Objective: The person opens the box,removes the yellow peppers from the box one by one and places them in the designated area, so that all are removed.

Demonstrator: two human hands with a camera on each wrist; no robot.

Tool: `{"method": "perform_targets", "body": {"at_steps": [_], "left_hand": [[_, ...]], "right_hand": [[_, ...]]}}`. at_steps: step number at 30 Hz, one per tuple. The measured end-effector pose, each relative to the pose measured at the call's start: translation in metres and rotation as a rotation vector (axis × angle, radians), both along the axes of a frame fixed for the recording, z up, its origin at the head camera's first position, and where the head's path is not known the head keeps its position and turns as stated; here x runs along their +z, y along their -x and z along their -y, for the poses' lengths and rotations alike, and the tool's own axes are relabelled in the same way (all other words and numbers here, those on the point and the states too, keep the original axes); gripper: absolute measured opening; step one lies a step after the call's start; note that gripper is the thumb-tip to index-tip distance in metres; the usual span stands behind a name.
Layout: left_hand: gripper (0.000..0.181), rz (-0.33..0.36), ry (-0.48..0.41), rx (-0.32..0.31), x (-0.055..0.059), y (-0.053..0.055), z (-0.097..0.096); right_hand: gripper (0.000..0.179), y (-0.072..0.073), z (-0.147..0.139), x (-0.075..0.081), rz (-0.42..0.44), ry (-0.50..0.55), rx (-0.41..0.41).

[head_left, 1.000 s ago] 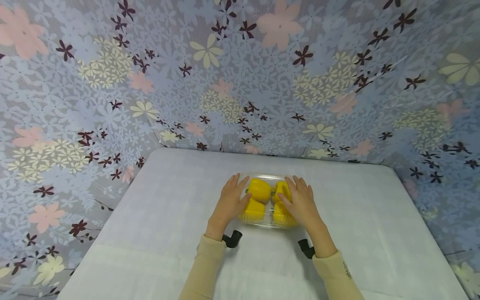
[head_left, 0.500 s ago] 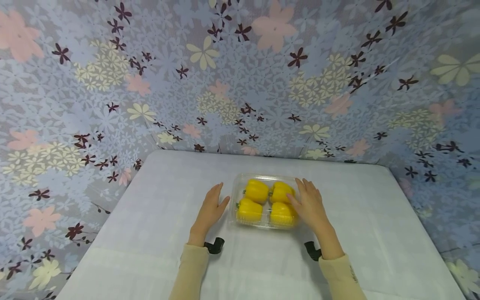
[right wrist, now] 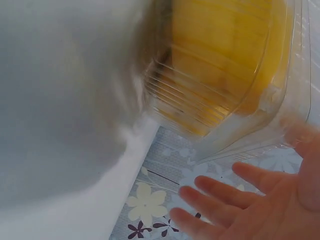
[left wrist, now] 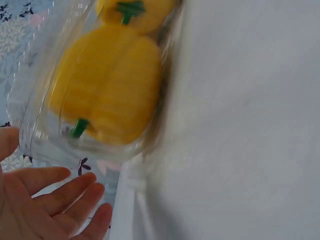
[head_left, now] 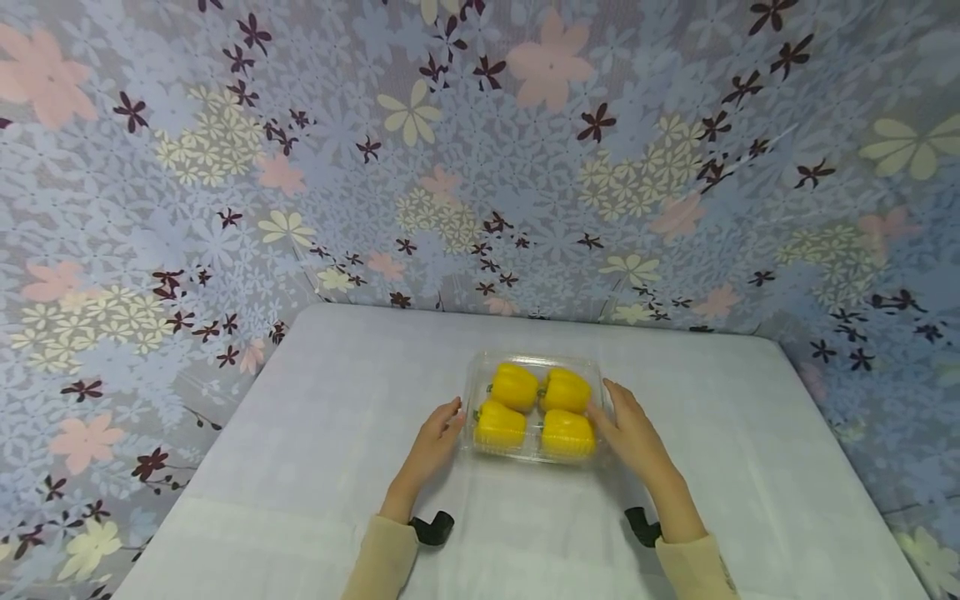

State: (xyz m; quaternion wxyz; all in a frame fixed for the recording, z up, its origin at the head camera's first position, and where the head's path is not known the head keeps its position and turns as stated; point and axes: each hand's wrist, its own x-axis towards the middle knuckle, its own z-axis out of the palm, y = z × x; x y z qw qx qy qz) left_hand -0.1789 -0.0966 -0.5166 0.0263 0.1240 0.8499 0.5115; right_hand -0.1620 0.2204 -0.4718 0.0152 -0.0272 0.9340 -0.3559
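Note:
A clear plastic container holds several yellow bell peppers with green stems, laid in two rows. My left hand is at the container's left side, fingers extended and a small gap apart from it in the left wrist view. On the opposite side is my right hand, with its fingers loosely extended along the right wall. In the right wrist view its thumb lies at or very near the plastic rim; contact is hard to tell. Neither hand grips anything. Clear plastic covers the peppers in the left wrist view.
A white cloth covers the table. Behind and around it hangs a floral-patterned fabric. Black mounts sit at both wrists, below beige sleeves.
Both hands have moved off the container's top, outward to its two sides and slightly toward me. The peppers stay in their places inside.

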Motion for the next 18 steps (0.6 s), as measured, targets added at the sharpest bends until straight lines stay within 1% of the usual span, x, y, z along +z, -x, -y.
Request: {"method": "perform_targets", "body": {"at_steps": [2, 4, 6, 7, 9, 11, 13, 15, 18], "left_hand": [[0.055, 0.008, -0.015, -0.021, -0.002, -0.002, -0.001], [0.061, 0.038, -0.024, -0.048, -0.002, -0.005, -0.002], [0.076, 0.07, -0.021, -0.07, -0.004, -0.007, -0.003], [0.084, 0.073, -0.005, -0.08, -0.005, -0.008, -0.003], [0.096, 0.056, 0.004, -0.09, -0.007, -0.011, -0.004], [0.099, 0.011, 0.008, -0.08, -0.01, -0.012, -0.005], [0.096, -0.026, 0.0, -0.066, -0.011, -0.014, -0.005], [0.094, -0.036, -0.013, -0.055, -0.011, -0.015, -0.005], [0.093, -0.013, -0.039, -0.039, -0.01, -0.016, -0.006]], "right_hand": [[0.071, -0.001, 0.0, -0.001, 0.008, 0.028, 0.011], [0.072, -0.001, 0.0, -0.001, 0.01, 0.049, 0.019], [0.072, -0.001, 0.001, 0.0, 0.017, 0.064, 0.023], [0.072, -0.001, 0.001, 0.0, 0.022, 0.066, 0.021], [0.073, -0.001, 0.001, 0.0, 0.031, 0.065, 0.015], [0.073, -0.002, 0.002, 0.0, 0.04, 0.065, 0.009], [0.073, -0.003, 0.002, 0.0, 0.043, 0.066, 0.006], [0.073, -0.003, 0.002, -0.001, 0.041, 0.072, 0.006], [0.073, -0.004, 0.002, -0.001, 0.035, 0.079, 0.006]]}}
